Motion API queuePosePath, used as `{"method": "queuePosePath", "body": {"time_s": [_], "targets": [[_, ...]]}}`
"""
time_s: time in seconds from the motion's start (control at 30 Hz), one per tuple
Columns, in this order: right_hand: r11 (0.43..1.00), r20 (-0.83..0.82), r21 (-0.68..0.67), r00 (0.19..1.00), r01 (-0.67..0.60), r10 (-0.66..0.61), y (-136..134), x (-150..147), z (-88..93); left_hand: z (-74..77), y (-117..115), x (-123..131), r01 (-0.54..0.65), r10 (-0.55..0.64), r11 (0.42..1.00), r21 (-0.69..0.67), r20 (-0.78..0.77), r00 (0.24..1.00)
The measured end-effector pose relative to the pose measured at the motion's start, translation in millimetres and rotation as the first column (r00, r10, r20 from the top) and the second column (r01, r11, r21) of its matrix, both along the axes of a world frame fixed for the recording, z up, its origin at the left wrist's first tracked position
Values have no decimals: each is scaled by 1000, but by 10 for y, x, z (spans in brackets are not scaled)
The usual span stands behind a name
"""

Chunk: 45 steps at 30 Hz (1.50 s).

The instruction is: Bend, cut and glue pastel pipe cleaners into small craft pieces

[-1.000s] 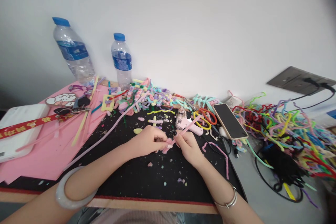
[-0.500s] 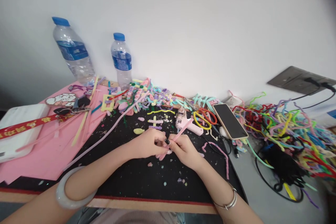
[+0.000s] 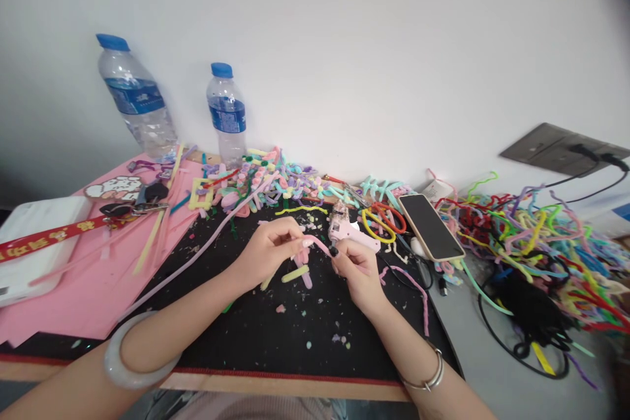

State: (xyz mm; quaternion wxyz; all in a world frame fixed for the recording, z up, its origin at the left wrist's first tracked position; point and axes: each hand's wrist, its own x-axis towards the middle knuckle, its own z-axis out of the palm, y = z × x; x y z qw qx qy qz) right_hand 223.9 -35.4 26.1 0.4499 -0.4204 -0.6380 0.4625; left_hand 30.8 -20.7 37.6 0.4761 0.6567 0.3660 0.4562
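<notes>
Both hands meet above the middle of a black mat. My left hand is closed, pinching one end of a pink pipe cleaner. My right hand is closed on the other end, and the pipe cleaner arches between them. Under the left fingers hang short yellow and pink pieces, though I cannot tell whether they are held or attached. A pink glue gun lies just behind the right hand.
Two water bottles stand against the wall. Pink paper, a white box and keys lie left. A phone and a tangle of coloured pipe cleaners lie right, with black cables.
Both hands rose off the mat and moved slightly farther away. The pink pipe cleaner, earlier sticking out up-right from the right hand, is now bent into an arch between the hands.
</notes>
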Motion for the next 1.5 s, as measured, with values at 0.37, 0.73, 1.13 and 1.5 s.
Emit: {"method": "queuePosePath", "body": {"time_s": [0.37, 0.73, 1.13, 1.5], "targets": [[987, -162, -158, 987, -18, -8, 94, 48, -130, -52, 24, 21, 107, -101, 972, -210, 41, 994], [984, -67, -156, 995, -89, 80, 102, 68, -98, -53, 28, 5, 75, -60, 974, -216, 79, 995], [987, -75, -120, 992, -107, 98, 122, 91, -112, -22, 16, 8, 45, -16, 961, -274, 106, 994], [983, -135, -150, 987, -107, 87, 130, 79, -113, -67, 47, -2, 52, -18, 943, -328, 107, 994]]}}
